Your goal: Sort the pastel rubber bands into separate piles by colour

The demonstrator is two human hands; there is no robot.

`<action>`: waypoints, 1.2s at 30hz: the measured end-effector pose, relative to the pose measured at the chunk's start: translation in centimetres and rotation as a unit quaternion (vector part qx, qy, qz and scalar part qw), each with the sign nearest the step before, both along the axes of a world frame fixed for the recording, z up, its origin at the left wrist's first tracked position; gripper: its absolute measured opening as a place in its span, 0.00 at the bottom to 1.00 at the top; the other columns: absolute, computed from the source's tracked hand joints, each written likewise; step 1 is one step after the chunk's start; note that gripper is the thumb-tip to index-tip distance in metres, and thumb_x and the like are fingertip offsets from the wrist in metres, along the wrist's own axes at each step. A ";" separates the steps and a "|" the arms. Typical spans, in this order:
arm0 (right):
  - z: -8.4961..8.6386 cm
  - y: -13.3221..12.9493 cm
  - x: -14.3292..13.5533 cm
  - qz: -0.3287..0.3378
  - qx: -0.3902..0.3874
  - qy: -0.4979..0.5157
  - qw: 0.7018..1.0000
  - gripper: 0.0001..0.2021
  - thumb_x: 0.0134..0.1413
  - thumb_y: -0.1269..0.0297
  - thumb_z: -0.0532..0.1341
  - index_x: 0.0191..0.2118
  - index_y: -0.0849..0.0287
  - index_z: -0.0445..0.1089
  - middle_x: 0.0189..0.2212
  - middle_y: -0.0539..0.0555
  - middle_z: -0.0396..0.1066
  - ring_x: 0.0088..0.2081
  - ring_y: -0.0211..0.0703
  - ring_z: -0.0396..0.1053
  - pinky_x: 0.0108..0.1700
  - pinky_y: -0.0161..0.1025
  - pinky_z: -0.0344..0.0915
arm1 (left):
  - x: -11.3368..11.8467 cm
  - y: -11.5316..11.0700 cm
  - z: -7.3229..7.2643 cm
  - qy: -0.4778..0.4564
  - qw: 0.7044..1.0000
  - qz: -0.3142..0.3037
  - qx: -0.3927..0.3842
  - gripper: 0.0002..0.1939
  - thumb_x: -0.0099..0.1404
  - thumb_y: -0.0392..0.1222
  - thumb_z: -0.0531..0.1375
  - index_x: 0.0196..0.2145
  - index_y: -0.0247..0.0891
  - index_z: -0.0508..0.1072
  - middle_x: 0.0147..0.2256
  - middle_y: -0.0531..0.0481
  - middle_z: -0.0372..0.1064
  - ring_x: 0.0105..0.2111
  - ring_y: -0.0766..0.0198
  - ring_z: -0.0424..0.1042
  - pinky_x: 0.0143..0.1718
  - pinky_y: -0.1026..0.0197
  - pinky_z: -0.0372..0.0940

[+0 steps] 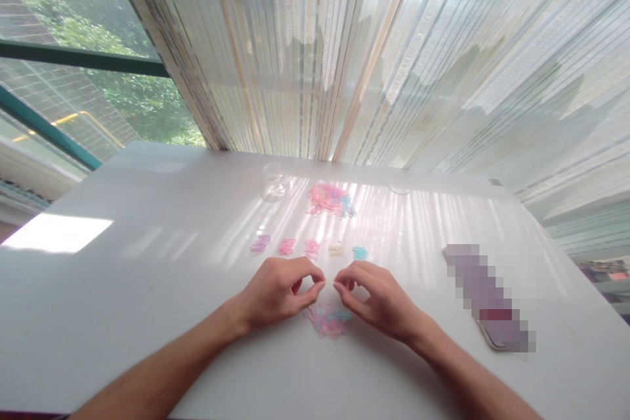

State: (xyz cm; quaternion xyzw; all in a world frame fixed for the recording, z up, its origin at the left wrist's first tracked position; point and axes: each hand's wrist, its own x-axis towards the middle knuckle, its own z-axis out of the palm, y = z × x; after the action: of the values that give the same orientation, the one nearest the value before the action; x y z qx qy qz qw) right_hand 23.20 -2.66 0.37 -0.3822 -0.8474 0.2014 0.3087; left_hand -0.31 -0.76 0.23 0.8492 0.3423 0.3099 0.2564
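Observation:
My left hand (284,287) is closed in a pinch, thumb against forefinger. Facing it across a narrow gap, my right hand (375,296) pinches the same way. Whatever sits between the fingertips is too small to make out. Just below the hands lies a loose mixed pile of thin pastel bands (329,321), partly hidden by them. Beyond the hands runs a row of small colour-sorted bunches: purple (260,244), pink (287,247), another pink (312,249), pale yellow (335,251) and blue (360,253). Farther back is a larger pink and blue heap of bands (329,199).
A clear round container (274,188) stands at the back left of the white table (197,367), and a clear round lid-like disc (398,186) at the back right. A blurred-out flat object (487,298) lies on the right. Striped curtains (315,65) hang behind.

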 end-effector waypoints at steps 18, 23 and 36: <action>-0.1 0.1 0.1 -0.001 0.008 -0.005 1.000 0.04 0.67 0.67 0.58 0.41 0.57 0.70 0.28 0.50 0.72 0.29 0.38 0.69 0.33 0.35 0.64 | -0.1 0.2 0.0 -0.010 1.000 -0.001 0.028 0.04 0.67 0.34 0.60 0.35 0.39 0.75 0.28 0.57 0.74 0.21 0.73 0.63 0.25 0.68 0.59; -0.2 0.1 0.1 -0.002 0.000 -0.001 1.000 0.05 0.68 0.65 0.58 0.42 0.57 0.71 0.28 0.51 0.72 0.29 0.38 0.69 0.33 0.36 0.65 | -0.1 0.3 -0.3 -0.016 0.999 -0.014 0.037 0.04 0.68 0.35 0.61 0.37 0.39 0.76 0.28 0.57 0.75 0.21 0.72 0.63 0.26 0.68 0.59; -0.1 0.2 0.2 0.003 0.005 0.003 1.000 0.05 0.66 0.69 0.59 0.39 0.57 0.72 0.28 0.50 0.72 0.29 0.37 0.69 0.33 0.35 0.64 | -0.1 0.3 -0.4 -0.023 0.997 -0.012 0.076 0.05 0.69 0.34 0.60 0.38 0.39 0.77 0.28 0.56 0.76 0.21 0.72 0.63 0.26 0.67 0.59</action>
State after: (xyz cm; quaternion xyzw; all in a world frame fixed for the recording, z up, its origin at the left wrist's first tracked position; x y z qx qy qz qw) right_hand 23.43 -2.44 0.27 -0.3772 -0.8488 0.1990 0.3124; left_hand -0.43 -0.45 -0.18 0.8631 0.3012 0.3514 0.2023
